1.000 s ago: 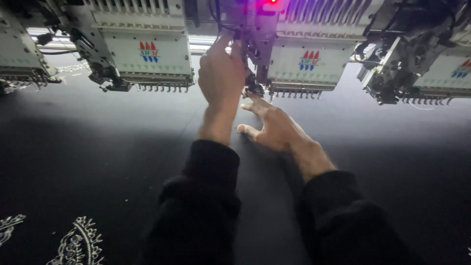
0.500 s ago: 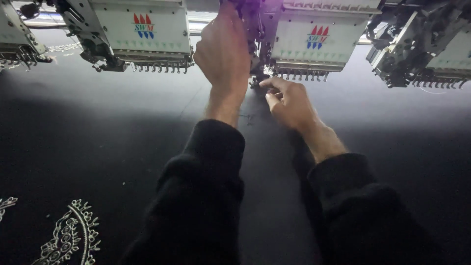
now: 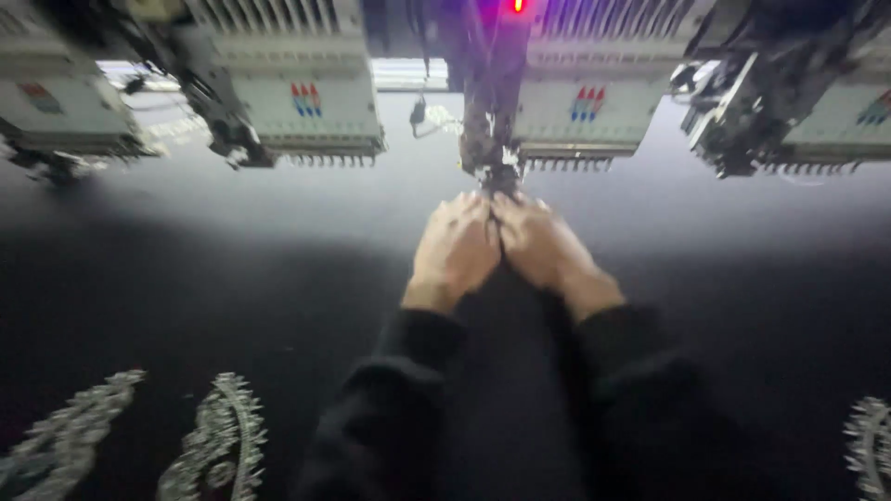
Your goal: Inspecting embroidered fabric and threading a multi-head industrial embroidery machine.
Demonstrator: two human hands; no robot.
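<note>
Together, both hands (image 3: 497, 246) point fingertips toward the needle assembly (image 3: 487, 158).

Matt black cloth (image 3: 232, 278) bears glinting silver embroidery (image 3: 218, 445); the machine heads (image 3: 306, 102) look smooth, pale plastic.

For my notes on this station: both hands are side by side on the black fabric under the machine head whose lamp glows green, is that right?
Not quite: the head view shows the lamp glowing red. The left hand and right hand do lie side by side on the black fabric beneath that machine head.

Silver embroidered motifs (image 3: 212, 445) bottom left, idle left embroidery head (image 3: 302, 97)
</note>
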